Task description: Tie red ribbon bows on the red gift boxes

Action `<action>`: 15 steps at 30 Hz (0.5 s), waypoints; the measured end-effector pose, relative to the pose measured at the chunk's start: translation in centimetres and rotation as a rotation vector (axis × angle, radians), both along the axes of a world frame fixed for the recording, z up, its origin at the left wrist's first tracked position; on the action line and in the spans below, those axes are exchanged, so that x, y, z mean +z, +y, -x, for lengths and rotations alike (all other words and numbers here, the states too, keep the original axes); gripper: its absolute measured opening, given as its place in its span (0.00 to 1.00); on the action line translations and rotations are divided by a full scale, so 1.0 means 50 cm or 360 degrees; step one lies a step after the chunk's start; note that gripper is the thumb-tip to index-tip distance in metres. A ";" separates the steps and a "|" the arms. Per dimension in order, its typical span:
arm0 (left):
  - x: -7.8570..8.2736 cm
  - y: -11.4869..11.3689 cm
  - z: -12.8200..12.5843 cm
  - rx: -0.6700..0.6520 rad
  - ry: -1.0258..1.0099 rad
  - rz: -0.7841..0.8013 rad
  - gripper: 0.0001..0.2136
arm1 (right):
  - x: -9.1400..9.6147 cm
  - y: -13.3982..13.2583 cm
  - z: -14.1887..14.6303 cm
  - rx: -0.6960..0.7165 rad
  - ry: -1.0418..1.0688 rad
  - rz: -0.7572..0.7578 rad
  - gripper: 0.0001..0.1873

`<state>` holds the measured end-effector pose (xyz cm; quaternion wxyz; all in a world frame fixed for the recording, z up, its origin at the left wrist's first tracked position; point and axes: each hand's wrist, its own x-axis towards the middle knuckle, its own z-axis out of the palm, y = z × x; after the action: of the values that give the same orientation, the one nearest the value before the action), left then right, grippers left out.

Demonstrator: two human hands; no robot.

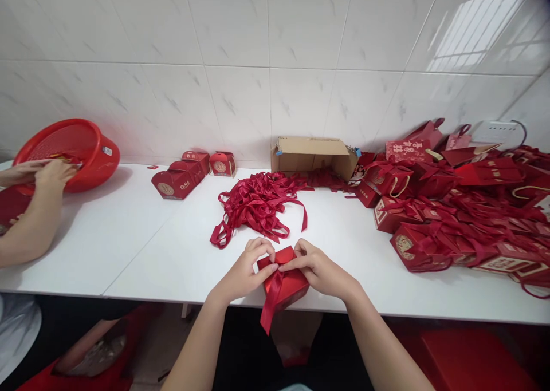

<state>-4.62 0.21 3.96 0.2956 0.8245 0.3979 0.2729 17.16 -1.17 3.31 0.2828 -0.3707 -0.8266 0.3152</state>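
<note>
A small red gift box (296, 285) rests at the front edge of the white table, right in front of me. A red ribbon (271, 302) crosses its top, and one tail hangs down over the near side. My left hand (253, 268) pinches the ribbon between thumb and fingers at the top of the box. From the other side, my right hand (311, 268) has its fingertips closed on the ribbon at the same spot. Exactly how the ribbon loops there is hidden by my fingers. Just behind the box lies a tangled pile of red ribbons (262, 202).
An open cardboard box (313, 146) lies by the wall. Many ribboned red boxes (425, 248) fill the right side. Several untied red boxes (180, 176) stand back left. At far left, a co-worker's hands (54, 173) are at a red plastic basket (97, 168).
</note>
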 end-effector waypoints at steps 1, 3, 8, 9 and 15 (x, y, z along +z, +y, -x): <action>0.000 0.000 0.001 0.0009 0.0037 0.0003 0.03 | 0.000 0.000 0.000 0.0000 -0.0006 0.0002 0.28; 0.000 0.001 0.002 0.0019 0.0113 0.0008 0.04 | 0.000 0.000 0.000 0.0002 -0.0015 0.0006 0.28; 0.000 0.003 0.005 -0.0029 0.0116 -0.0052 0.03 | 0.000 0.000 0.000 0.0009 -0.0024 0.0025 0.27; 0.000 0.004 0.005 -0.0040 0.0115 -0.0068 0.03 | 0.001 0.000 0.000 0.0009 -0.0026 0.0029 0.27; 0.008 0.006 0.009 -0.0065 0.0243 -0.0141 0.04 | 0.003 -0.001 0.000 0.0012 -0.0016 0.0028 0.27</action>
<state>-5.06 0.50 4.39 0.2329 0.8632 0.3899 0.2204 17.17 -1.24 3.46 0.2741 -0.3716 -0.8267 0.3215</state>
